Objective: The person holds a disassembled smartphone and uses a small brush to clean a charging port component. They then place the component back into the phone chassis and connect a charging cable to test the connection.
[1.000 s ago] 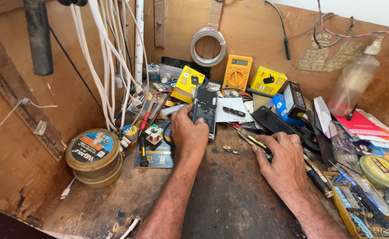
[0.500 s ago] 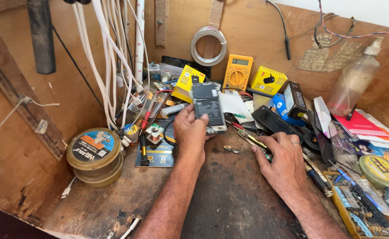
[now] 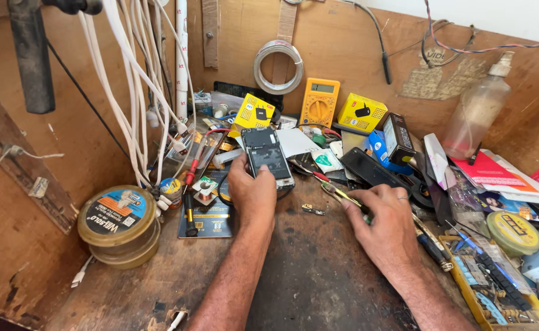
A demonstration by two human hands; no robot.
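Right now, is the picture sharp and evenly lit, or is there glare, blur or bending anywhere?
Head view: soft, even light, no hard shadows; the left hand holding the opened phone and the right hand on the wooden bench look sharp. A faint sheen shows on the plastic spray bottle. The wide lens bends the board edges near the frame's borders; the small print is too fine to make out.

views: just one, a head-worn cam, so no second view to share anything with
position: above the near edge of the desk [image 3: 318,276], both forearms come in from the bottom of the frame
facing: tilted down and forward, into a plywood corner; back wall runs across the top, side wall fills the left
distance: pretty close, arm's reach, left hand [image 3: 252,191] and right hand [image 3: 385,220] sit around mid-frame
coverage: desk fills the lower two thirds, clutter spills off the right edge
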